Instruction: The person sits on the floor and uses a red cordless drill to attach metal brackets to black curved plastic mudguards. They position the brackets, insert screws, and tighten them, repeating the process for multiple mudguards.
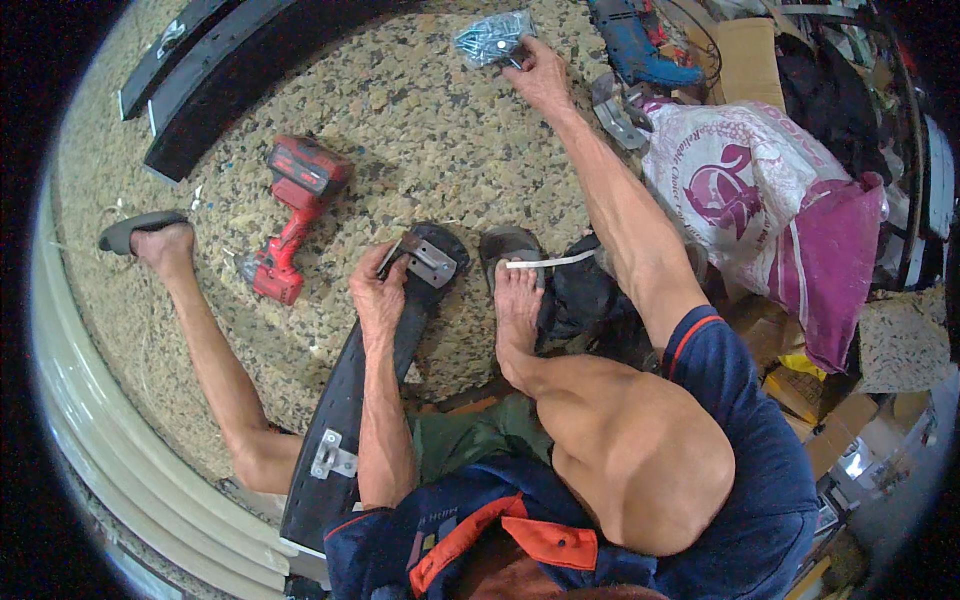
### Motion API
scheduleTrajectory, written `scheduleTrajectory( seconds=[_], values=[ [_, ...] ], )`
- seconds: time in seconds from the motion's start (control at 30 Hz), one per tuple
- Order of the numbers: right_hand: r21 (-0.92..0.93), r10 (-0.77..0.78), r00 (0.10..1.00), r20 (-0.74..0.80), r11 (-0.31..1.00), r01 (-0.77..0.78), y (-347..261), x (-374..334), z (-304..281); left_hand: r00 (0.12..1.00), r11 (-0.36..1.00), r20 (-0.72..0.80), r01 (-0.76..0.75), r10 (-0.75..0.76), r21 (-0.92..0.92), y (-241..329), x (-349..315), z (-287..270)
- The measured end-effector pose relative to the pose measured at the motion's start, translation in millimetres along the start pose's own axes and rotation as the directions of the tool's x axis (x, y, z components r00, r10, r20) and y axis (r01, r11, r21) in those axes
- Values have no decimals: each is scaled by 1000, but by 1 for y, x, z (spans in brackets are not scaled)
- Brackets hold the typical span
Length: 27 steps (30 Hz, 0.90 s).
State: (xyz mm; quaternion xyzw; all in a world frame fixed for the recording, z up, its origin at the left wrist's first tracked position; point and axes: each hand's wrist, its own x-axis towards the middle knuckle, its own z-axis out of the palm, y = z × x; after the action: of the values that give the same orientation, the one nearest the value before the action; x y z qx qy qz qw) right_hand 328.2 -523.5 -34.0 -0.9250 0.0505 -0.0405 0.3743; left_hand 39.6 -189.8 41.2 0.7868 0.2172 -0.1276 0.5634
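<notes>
We list first one long black strip (343, 398), lying at a slant from the near left toward the middle of the scene, its near end beside the person's body and its far end on the speckled floor (440, 160). On its far end sits a silver bracket (432, 262), with the left hand (378, 300) beside it: thumb and fingers are closed on the bracket's left edge. A second bracket (333, 456) of similar finish lies flat on the strip's near part. The right hand (543, 82) reaches far, its fingertips at the right edge of a clear bag of screws (488, 40) — we cannot tell whether they pinch the plastic or a screw. Handling, as we judge it: strip stiff, smooth and fairly light for its length, best held by both long edges; bracket small, rigid and thin-edged, best pinched at its sides, clear of its face; bag soft and shifting, dense for its bulk, best gathered by loose plastic. Also entered: a red and black power driver (292, 230) to the left, two dark curved pieces (225, 88) at the far left, a blue power tool (640, 45) at the far right, and a white and magenta sack (745, 200) on the right.
</notes>
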Motion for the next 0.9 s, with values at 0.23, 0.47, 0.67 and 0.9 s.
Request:
scheduleTrajectory(
  seconds=[0.23, 0.47, 0.67, 0.9],
  values=[
    [-271, -68, 991, -111, 962, 36, -36, -41, 7, 996, 982, 15, -92, 91, 163, -2, 2, -4],
    [220, 274, 810, 519, 873, -436, -93, -196, -18, 996, 995, -43, -73, 75, 63, -9, 0, 0],
    [509, 99, 852, 514, 764, -396, -130, -251, 4, 990, 994, -89, -110, 111, 12, -8, -2, 4],
    [307, -307, 870, 385, 932, 193, -135, -256, 15, 990, 992, -64, -123, 122, -17, -11, 2, 3]
  ],
)
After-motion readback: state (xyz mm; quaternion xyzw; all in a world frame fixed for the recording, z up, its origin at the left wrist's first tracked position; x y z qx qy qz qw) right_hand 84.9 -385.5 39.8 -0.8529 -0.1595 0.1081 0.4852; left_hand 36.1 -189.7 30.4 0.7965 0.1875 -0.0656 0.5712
